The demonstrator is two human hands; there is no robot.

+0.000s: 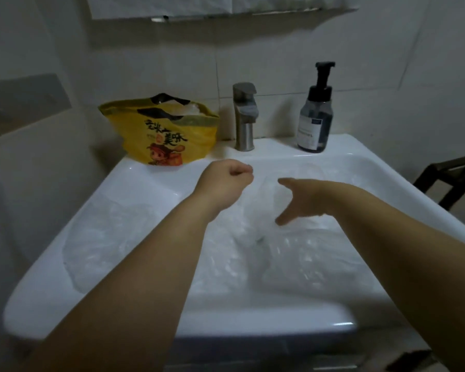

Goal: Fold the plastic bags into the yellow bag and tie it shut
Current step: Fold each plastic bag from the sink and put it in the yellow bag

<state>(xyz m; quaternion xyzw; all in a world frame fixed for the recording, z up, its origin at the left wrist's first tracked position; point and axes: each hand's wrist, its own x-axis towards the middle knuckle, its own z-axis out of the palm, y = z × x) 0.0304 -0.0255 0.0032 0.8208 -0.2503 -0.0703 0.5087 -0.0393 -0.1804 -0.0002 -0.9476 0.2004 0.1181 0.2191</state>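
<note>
Left hand (226, 178): raised over sink (134, 178), forearm in from lower left, back of hand up, wrist slightly bent. Grip closed, fingers curled in against thumb. Cannot tell whether any clear film is pinched inside; too blurred at the fingertips.

Right hand (306, 200): stretched across from the right, just beside left grip and slightly nearer the body. Grip apart, fingers (285, 181) straight and pointing toward left hand, thumb (281, 219) splayed downward. Nothing clamped. Thumb tip close over crumpled film; contact not clear.

Plastic bags (306, 253): clear, crumpled, lying in the basin directly below and nearer than both grips. More clear film (105, 237) draped over the sink edge, well left of and below left grip. A fold of film standing up between the two grips, edges hard to trace.

Yellow bag (159, 135): upright on back ledge of sink, beyond left grip and off to its left, apart from both hands. Mouth open, black handles up, white film showing inside. Red and black print on front. Not tied.

Tap (244, 116): metal, on back ledge, straight beyond left grip, just right of yellow bag.

Soap bottle (315, 122): dark, pump top, on back ledge beyond right grip.
</note>
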